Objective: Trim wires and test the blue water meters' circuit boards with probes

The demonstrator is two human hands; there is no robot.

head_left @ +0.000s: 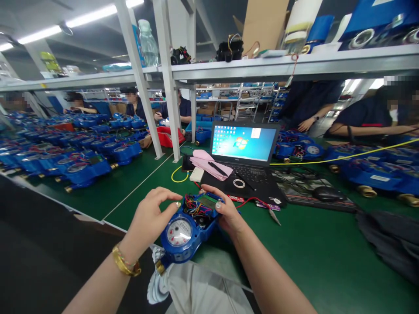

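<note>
A blue water meter [191, 244] is tilted at the table's near edge, with a round dial [179, 232] facing up and a brass pipe end toward me. Its upper housing is uncovered, showing coloured wires [196, 207] and a green circuit board [207, 201]. My right hand [227, 213] grips the far right side of the housing, thumb on top by the board. At the left of the meter, my left hand [155, 213] is open, thumb and fingers apart close to the wires; whether the thumb touches the housing I cannot tell.
Behind the meter stand a laptop [244, 144], pink papers [211, 165] and a tape roll [238, 183]. A mouse [329, 193] and dark cloth [389, 240] lie right. Several blue meters [87, 170] fill the left table. A shelf [294, 65] hangs above; co-workers sit beyond.
</note>
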